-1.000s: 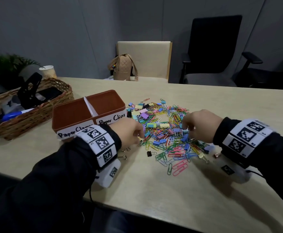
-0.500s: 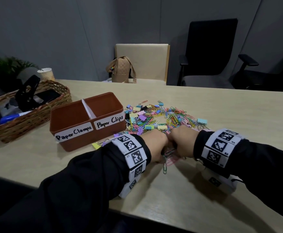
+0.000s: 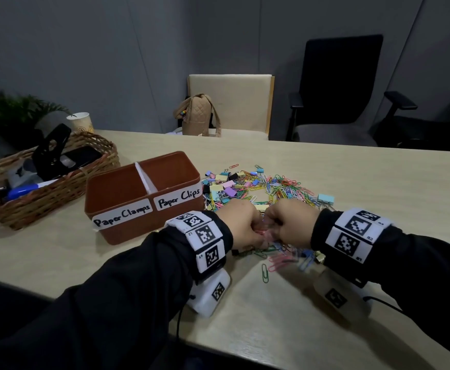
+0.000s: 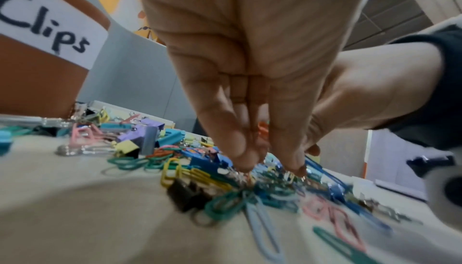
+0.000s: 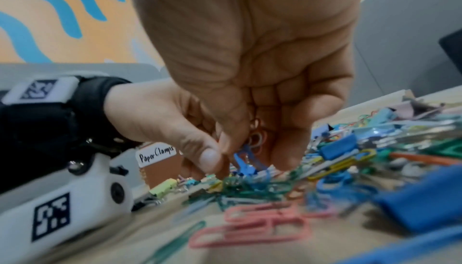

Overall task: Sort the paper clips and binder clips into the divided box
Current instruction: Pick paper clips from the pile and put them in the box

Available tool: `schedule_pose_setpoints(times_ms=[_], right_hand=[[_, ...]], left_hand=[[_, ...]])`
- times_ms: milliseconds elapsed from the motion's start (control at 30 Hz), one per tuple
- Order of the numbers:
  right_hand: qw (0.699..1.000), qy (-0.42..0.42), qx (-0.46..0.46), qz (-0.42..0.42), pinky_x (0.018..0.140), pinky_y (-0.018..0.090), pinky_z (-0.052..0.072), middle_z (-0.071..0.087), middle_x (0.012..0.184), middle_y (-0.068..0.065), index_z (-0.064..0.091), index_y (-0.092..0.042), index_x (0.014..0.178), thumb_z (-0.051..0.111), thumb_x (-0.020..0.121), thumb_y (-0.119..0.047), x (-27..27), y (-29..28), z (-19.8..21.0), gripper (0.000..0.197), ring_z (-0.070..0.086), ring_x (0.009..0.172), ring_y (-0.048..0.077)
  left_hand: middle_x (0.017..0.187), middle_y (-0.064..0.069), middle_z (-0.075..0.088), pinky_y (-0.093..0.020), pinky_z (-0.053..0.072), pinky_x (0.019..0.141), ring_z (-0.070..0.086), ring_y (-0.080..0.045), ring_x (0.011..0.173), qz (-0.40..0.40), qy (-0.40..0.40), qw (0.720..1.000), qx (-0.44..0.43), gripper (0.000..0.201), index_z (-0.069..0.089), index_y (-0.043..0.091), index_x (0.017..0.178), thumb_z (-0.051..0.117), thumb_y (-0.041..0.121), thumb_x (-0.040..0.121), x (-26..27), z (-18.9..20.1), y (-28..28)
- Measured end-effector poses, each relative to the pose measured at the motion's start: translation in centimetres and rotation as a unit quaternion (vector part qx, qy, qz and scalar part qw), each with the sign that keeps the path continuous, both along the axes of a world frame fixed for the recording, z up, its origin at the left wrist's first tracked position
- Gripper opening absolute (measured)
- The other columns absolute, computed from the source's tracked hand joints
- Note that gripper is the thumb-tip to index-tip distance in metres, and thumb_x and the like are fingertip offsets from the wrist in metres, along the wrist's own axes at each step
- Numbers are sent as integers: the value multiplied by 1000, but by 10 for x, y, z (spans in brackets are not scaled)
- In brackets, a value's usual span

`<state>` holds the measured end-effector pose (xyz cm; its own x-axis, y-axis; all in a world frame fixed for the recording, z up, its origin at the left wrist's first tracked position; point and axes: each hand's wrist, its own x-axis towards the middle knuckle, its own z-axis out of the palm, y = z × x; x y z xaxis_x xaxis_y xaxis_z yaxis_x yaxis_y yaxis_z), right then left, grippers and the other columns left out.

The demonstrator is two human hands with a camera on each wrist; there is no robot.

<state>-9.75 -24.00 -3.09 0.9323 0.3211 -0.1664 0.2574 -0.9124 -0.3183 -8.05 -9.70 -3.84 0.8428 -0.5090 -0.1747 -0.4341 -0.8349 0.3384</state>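
Note:
A heap of coloured paper clips and binder clips point(image 3: 258, 186) lies on the table right of the brown divided box point(image 3: 127, 231), whose compartments read "Paper Clamps" (left) and "Paper Clips" (right). Both hands meet at the heap's near edge. My left hand point(image 3: 254, 235) points its fingers down, bunched on a few paper clips point(image 4: 261, 130). My right hand point(image 3: 273, 232) curls its fingers round red and blue paper clips point(image 5: 252, 142). The box point(image 4: 37, 82) stands just left of the left hand. What lies inside the box is hidden.
Pink paper clips point(image 3: 281, 261) and a lone green paper clip point(image 3: 264, 273) lie near the table's front edge. A wicker basket point(image 3: 58, 190) with a marker and a black clamp sits far left, a paper cup point(image 3: 81, 122) behind it. Two chairs and a tan bag point(image 3: 197, 116) stand beyond the table.
The hands came from the two sides of the heap to its near edge, where they now touch. Both have gathered paper clips in their fingers.

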Motion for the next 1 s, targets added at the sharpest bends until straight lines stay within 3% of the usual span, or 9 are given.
schedule_pose_setpoints(times_ms=[167,267,433,533,633,767,833,900,1000], right_hand=[[960,-4,249,-130,44,19,41,62,51,4,68,-5,73,78,76,-13,9,0,2,13,51,41,9],[912,22,378,-158,40,22,44,60,49,13,62,6,73,77,75,-2,13,8,9,17,51,38,16],[859,64,479,-169,39,19,47,60,51,12,53,-3,68,73,78,4,15,20,15,22,56,38,13],[815,138,528,-194,41,18,51,61,55,10,58,-3,70,62,86,6,17,24,13,18,59,40,11],[805,158,539,-191,49,20,56,62,62,11,61,-3,79,53,91,8,18,28,11,18,63,48,13],[847,151,481,-170,65,32,59,66,77,9,59,-8,99,58,91,-1,17,26,12,10,68,63,23],[931,102,333,-108,73,37,57,68,81,8,61,-9,103,69,85,-8,16,19,11,19,68,72,25],[994,42,103,-16,72,27,52,69,90,0,67,-15,102,78,76,-21,11,14,9,28,63,78,16],[995,35,-65,63,72,21,43,62,95,-7,65,-22,109,84,66,-38,4,14,4,50,56,86,12]], left_hand=[[75,-2,72,-35,57,64,66,-17,60,92,118,964,-220,36,67,15,102,83,18,70,4,13,20],[64,-1,67,-35,57,64,62,-16,56,138,96,938,-303,26,65,19,90,82,13,71,7,20,28],[58,-1,65,-29,57,64,63,-15,58,155,139,898,-387,16,67,11,90,75,4,78,6,27,42],[62,-6,66,-19,56,57,65,-6,55,162,122,893,-401,14,69,9,86,71,-3,80,7,27,48],[60,-7,66,-20,55,56,64,-9,52,171,99,895,-399,12,69,7,84,70,-5,81,7,27,48],[59,-10,65,-19,54,52,62,-16,53,180,62,898,-397,14,67,6,76,69,-7,80,11,33,55],[62,-11,67,-19,54,53,62,-14,53,191,18,902,-386,13,66,5,75,70,-6,80,16,42,65],[65,-11,68,-21,55,56,64,-14,55,218,-33,899,-378,15,67,8,72,71,-4,79,25,52,80],[69,-11,70,-30,59,65,69,-23,64,264,-114,885,-365,17,69,14,70,73,-1,77,40,58,104]])
